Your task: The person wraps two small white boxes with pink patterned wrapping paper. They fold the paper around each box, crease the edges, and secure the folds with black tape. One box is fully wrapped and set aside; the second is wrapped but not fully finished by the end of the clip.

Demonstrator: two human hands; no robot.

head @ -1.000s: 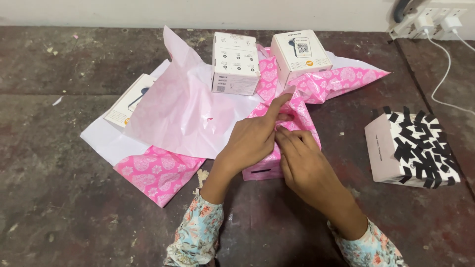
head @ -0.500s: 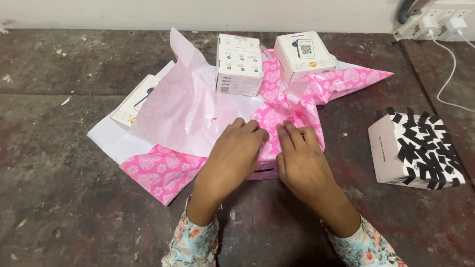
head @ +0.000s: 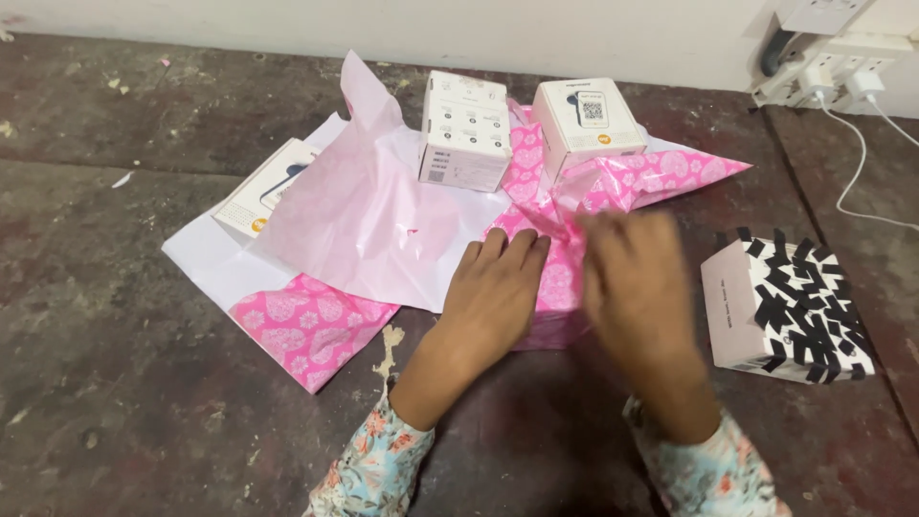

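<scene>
- The left hand (head: 498,287) lies flat, fingers together, pressing the parcel half-wrapped in pink heart-patterned paper (head: 555,278) near the middle of the dark, worn table (head: 124,383); it grasps nothing.
- The right hand (head: 637,282) is blurred just beside the parcel's right side; whether it pinches paper cannot be told.
- The parcel's long axis seems to run away from the person, towards two upright white cartons (head: 466,129).
- A loose pale-pink paper flap (head: 369,215) stands to the left, nearer the left hand.
</scene>
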